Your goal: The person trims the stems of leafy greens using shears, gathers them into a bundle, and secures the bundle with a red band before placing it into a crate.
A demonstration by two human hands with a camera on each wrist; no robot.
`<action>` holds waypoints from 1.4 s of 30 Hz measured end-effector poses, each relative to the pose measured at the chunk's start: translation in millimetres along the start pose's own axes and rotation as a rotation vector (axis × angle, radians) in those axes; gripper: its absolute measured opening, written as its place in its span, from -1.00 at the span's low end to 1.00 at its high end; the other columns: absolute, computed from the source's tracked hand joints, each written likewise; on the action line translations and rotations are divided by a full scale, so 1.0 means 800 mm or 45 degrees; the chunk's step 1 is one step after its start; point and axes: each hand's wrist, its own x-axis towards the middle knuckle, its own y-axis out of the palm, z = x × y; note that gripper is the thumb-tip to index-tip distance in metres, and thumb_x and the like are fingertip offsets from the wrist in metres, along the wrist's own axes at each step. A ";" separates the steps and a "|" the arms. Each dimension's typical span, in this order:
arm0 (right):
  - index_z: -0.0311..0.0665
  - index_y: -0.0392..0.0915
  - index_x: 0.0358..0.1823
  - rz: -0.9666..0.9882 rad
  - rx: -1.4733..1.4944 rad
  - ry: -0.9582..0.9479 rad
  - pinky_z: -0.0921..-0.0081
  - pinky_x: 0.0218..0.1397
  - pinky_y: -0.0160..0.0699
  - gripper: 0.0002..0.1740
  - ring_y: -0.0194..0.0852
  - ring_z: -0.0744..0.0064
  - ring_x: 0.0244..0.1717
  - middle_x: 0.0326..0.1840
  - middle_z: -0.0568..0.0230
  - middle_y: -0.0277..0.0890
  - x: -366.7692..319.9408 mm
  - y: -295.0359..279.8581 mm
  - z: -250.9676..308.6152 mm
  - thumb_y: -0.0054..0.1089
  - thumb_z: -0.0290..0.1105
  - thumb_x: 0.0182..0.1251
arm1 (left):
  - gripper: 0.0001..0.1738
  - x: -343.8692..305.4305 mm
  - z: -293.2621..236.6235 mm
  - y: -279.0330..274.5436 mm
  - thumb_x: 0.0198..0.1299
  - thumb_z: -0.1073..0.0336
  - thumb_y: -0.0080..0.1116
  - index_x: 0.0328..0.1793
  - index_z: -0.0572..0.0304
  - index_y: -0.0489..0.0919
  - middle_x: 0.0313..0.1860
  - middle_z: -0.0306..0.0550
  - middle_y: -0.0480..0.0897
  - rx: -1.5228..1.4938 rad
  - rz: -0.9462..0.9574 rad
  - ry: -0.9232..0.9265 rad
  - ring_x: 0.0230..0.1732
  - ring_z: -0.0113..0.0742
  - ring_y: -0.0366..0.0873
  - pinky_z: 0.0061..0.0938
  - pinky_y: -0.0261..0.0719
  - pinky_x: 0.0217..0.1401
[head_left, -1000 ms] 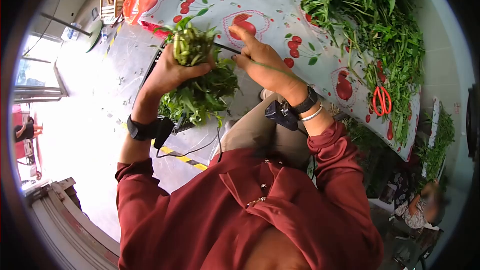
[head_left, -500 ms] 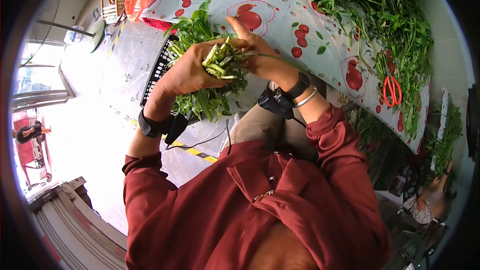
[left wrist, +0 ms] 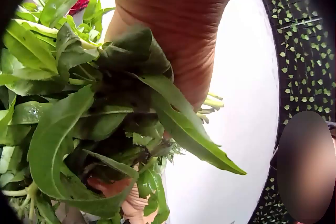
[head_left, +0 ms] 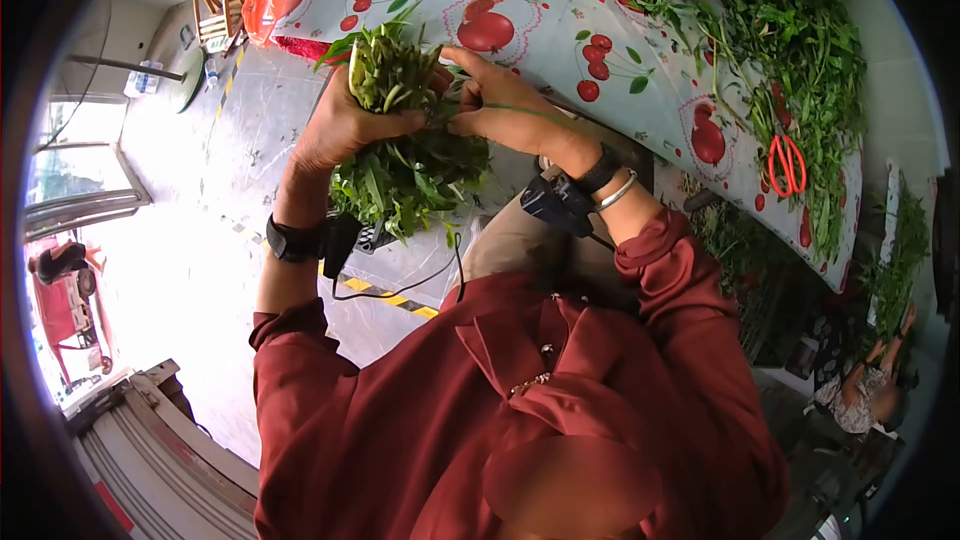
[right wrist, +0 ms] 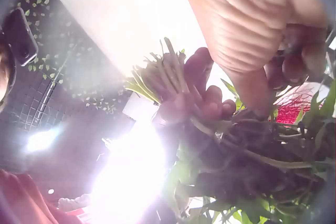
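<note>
My left hand point(head_left: 335, 125) grips a bunch of leafy greens point(head_left: 410, 175) below its cut stem ends point(head_left: 385, 70), which point up while the leaves hang beneath. Close against the bunch's right side is my right hand point(head_left: 510, 115), fingers curled, a thin green strand point(head_left: 525, 109) pinched in it and trailing back over the hand toward the wrist. From the right wrist, the thumb of the right hand point(right wrist: 241, 29) presses at the stems just beside the left hand's fingers point(right wrist: 210, 103). Broad leaves point(left wrist: 63, 140) hide much of the grip in the left wrist view.
A cherry-print tablecloth point(head_left: 550, 0) covers the table ahead. On its right side lie a heap of loose greens point(head_left: 760, 20) and red-handled scissors point(head_left: 787, 165). A red plastic bag point(head_left: 270, 10) and wooden stool point(head_left: 212, 0) stand far left. Another person point(head_left: 860, 390) is at lower right.
Half a second ago the bunch tipped rightward toward my right hand; now its stems point up again and it sits farther left. My right hand's fingers are now close against the bunch.
</note>
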 end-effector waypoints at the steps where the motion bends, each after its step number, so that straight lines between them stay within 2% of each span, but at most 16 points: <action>1: -0.25 -0.09 0.46 -0.022 0.003 -0.060 0.63 -0.35 0.25 -0.05 0.25 0.68 -0.40 -0.42 0.48 0.33 0.000 0.001 -0.001 0.27 -0.49 0.05 | -0.48 0.001 0.000 0.000 -0.15 0.55 0.37 0.05 0.32 0.54 -0.08 -0.14 0.65 -0.009 0.014 -0.010 -0.08 -0.44 0.57 -0.49 0.50 0.08; 2: -0.25 -0.09 0.46 -0.030 0.003 -0.057 0.63 -0.35 0.25 -0.05 0.25 0.68 -0.40 -0.42 0.48 0.33 0.000 0.002 -0.002 0.27 -0.49 0.05 | -0.46 0.000 -0.003 0.003 -0.15 0.54 0.37 0.07 0.31 0.54 -0.08 -0.16 0.66 0.023 0.040 -0.017 -0.09 -0.48 0.56 -0.52 0.50 0.06; 4: -0.22 -0.13 0.48 -0.006 0.424 -0.100 0.62 -0.30 0.31 -0.03 0.29 0.68 -0.36 -0.39 0.46 0.36 0.002 0.006 -0.003 0.27 -0.45 0.08 | -0.46 0.001 -0.004 0.009 -0.15 0.53 0.37 0.08 0.30 0.54 -0.09 -0.18 0.66 0.090 0.104 -0.036 -0.11 -0.50 0.55 -0.54 0.50 0.04; 8: -0.21 -0.18 0.49 -0.079 0.173 -0.136 0.63 -0.21 0.37 0.00 0.31 0.70 -0.32 -0.35 0.43 0.40 0.009 0.005 -0.010 0.28 -0.48 0.08 | -0.44 0.004 -0.003 0.014 -0.14 0.52 0.38 0.10 0.27 0.54 -0.12 -0.23 0.66 0.120 0.161 -0.100 -0.14 -0.56 0.54 -0.58 0.50 -0.01; 11: -0.20 -0.16 0.47 -0.122 0.077 -0.200 0.63 -0.18 0.38 -0.02 0.36 0.59 -0.34 -0.39 0.41 0.40 0.007 0.007 -0.006 0.22 -0.57 0.03 | -0.47 0.005 -0.006 0.015 -0.13 0.51 0.39 0.07 0.28 0.55 -0.14 -0.23 0.67 0.125 0.169 -0.117 -0.16 -0.56 0.54 -0.58 0.51 -0.02; 13: -0.16 -0.24 0.51 -0.040 0.144 -0.096 0.70 -0.12 0.37 0.07 0.32 0.71 -0.27 -0.22 0.44 0.47 0.002 0.005 0.000 0.25 -0.64 0.02 | -0.49 0.007 -0.009 0.016 -0.13 0.50 0.39 0.06 0.28 0.56 -0.16 -0.22 0.67 0.145 0.178 -0.104 -0.17 -0.56 0.54 -0.58 0.51 -0.03; 16: -0.10 -0.24 0.52 -0.029 0.230 -0.142 0.70 -0.13 0.36 0.08 0.31 0.73 -0.27 -0.23 0.49 0.46 0.008 0.011 -0.004 0.21 -0.69 0.01 | -0.55 0.007 -0.007 0.015 -0.14 0.48 0.41 -0.03 0.30 0.59 -0.20 -0.21 0.68 0.210 0.157 -0.093 -0.21 -0.55 0.54 -0.56 0.52 -0.07; 23: -0.08 -0.17 0.51 0.057 0.518 -0.095 0.67 -0.16 0.38 0.08 0.32 0.70 -0.26 -0.15 0.44 0.40 0.004 0.011 -0.003 0.20 -0.71 -0.05 | -0.54 0.008 -0.005 0.011 -0.16 0.49 0.42 -0.04 0.31 0.57 -0.21 -0.21 0.66 0.215 0.159 -0.079 -0.19 -0.52 0.54 -0.55 0.51 -0.06; 25: -0.17 -0.13 0.48 0.034 0.420 -0.056 0.62 -0.13 0.37 0.03 0.31 0.60 -0.27 -0.29 0.39 0.36 -0.002 0.010 -0.003 0.25 -0.63 -0.03 | -0.52 0.007 -0.007 0.009 -0.15 0.51 0.41 -0.01 0.31 0.55 -0.17 -0.19 0.66 0.108 0.097 -0.033 -0.17 -0.49 0.55 -0.54 0.52 -0.04; 26: -0.17 -0.13 0.48 0.042 0.420 -0.058 0.62 -0.13 0.37 0.03 0.31 0.60 -0.27 -0.29 0.39 0.36 -0.006 0.010 -0.001 0.25 -0.63 -0.03 | -0.52 0.007 -0.006 0.007 -0.15 0.51 0.41 -0.01 0.31 0.55 -0.17 -0.19 0.66 0.109 0.089 -0.034 -0.17 -0.49 0.55 -0.54 0.52 -0.04; 28: -0.21 0.00 0.45 -0.044 0.220 -0.093 0.60 -0.13 0.37 -0.07 0.32 0.59 -0.27 -0.33 0.39 0.38 -0.016 0.011 0.004 0.28 -0.54 0.02 | -0.52 0.009 -0.005 0.002 -0.14 0.52 0.39 0.00 0.31 0.54 -0.16 -0.19 0.65 0.010 0.092 -0.031 -0.15 -0.47 0.56 -0.52 0.53 -0.02; 32: -0.24 0.11 0.40 -0.096 0.262 -0.047 0.60 -0.13 0.36 -0.16 0.33 0.59 -0.27 -0.33 0.39 0.38 -0.025 0.007 0.010 0.31 -0.47 0.06 | -0.57 0.006 -0.007 0.000 -0.11 0.52 0.35 -0.03 0.28 0.56 -0.16 -0.20 0.65 0.002 0.074 -0.048 -0.14 -0.47 0.56 -0.52 0.52 0.00; 35: -0.29 0.27 0.29 -0.133 0.487 -0.001 0.73 -0.41 0.28 -0.39 0.27 0.74 -0.48 -0.48 0.50 0.37 -0.028 0.000 0.020 0.21 -0.39 0.20 | -0.59 0.006 -0.004 -0.004 -0.10 0.53 0.34 -0.04 0.26 0.57 -0.17 -0.22 0.65 0.034 0.081 -0.022 -0.14 -0.47 0.56 -0.52 0.52 0.00; 36: -0.29 0.38 0.21 -0.151 0.498 -0.027 0.75 -0.52 0.19 -0.53 0.19 0.79 -0.57 -0.55 0.56 0.33 -0.028 0.001 0.013 0.16 -0.31 0.30 | -0.60 0.007 -0.003 -0.005 -0.11 0.53 0.34 -0.06 0.25 0.58 -0.17 -0.23 0.65 0.048 0.077 -0.005 -0.14 -0.48 0.55 -0.53 0.51 0.00; 40: -0.28 0.48 0.13 -0.176 0.721 -0.080 0.76 -0.54 0.18 -0.62 0.18 0.79 -0.61 -0.57 0.56 0.32 -0.033 -0.002 0.016 0.08 -0.22 0.39 | -0.63 0.007 -0.006 -0.005 -0.11 0.54 0.33 -0.08 0.25 0.60 -0.18 -0.23 0.65 0.091 0.062 -0.017 -0.13 -0.49 0.55 -0.53 0.49 0.01; 42: -0.26 0.53 0.08 -0.247 0.663 -0.126 0.81 -0.49 0.23 -0.64 0.29 0.77 -0.50 -0.46 0.51 0.41 -0.034 -0.004 0.021 0.00 -0.18 0.44 | -0.64 0.006 -0.007 -0.003 -0.12 0.53 0.33 -0.10 0.26 0.60 -0.19 -0.23 0.65 0.058 0.051 -0.032 -0.14 -0.50 0.55 -0.53 0.49 0.01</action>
